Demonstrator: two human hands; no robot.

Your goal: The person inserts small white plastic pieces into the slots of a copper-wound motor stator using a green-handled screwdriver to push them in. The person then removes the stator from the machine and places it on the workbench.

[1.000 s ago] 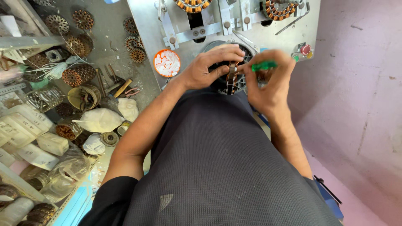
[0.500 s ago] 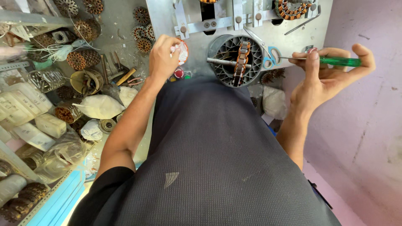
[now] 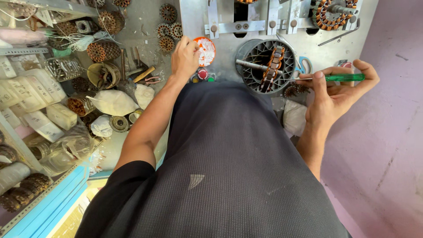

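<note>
Screwdriver (image 3: 339, 78) with green handle pinched in right hand (image 3: 332, 94), thumb and fingers closed around the handle, thin shaft pointing left toward the copper-wound coil ring (image 3: 274, 66). Coil ring standing on edge inside the round grey ribbed housing (image 3: 264, 66), on a metal rod, at the near edge of the metal work plate (image 3: 229, 39). Left hand (image 3: 185, 57) closed over the small orange dish (image 3: 205, 51) of white scraps, fingertips bunched as if pinching one; contents of the grip not visible.

Risks, as judged from this position:
- Scraped or nicked copper winding, if the shaft tip slips across the wire.
- Tilted or dislodged coil ring, since neither hand steadies it.
- Tipped dish and spilled scraps, caused by a hasty withdrawal of the left hand.
</note>
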